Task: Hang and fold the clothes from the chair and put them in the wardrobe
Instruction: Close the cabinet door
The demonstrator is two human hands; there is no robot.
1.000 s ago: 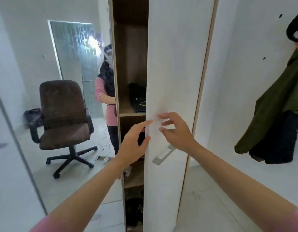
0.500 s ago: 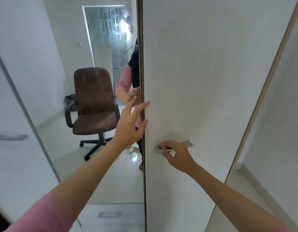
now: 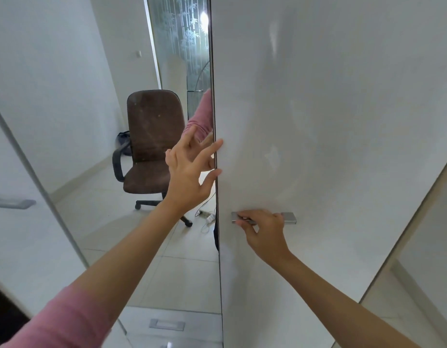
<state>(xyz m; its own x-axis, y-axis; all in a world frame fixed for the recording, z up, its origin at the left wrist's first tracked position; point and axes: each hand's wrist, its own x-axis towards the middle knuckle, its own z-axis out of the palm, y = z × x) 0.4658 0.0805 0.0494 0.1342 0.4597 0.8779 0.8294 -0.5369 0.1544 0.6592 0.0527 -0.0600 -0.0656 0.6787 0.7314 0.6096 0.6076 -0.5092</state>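
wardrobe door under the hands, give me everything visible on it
The wardrobe door is a tall, flat white panel with a smooth, slightly glossy face, filling most of the right of the view. Its left edge runs vertically beside a mirrored panel that reflects a brown office chair. A flat brushed-metal bar handle sits horizontally low on the door. The right hand grips that handle; the left hand, fingers spread, touches the door's left edge. No wardrobe interior shows past the edge.

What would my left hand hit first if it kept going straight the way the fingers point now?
Most likely the white wardrobe door: your left hand is open, its fingers aimed up and right at the door's left edge and apparently already touching it. Depth there is unclear.
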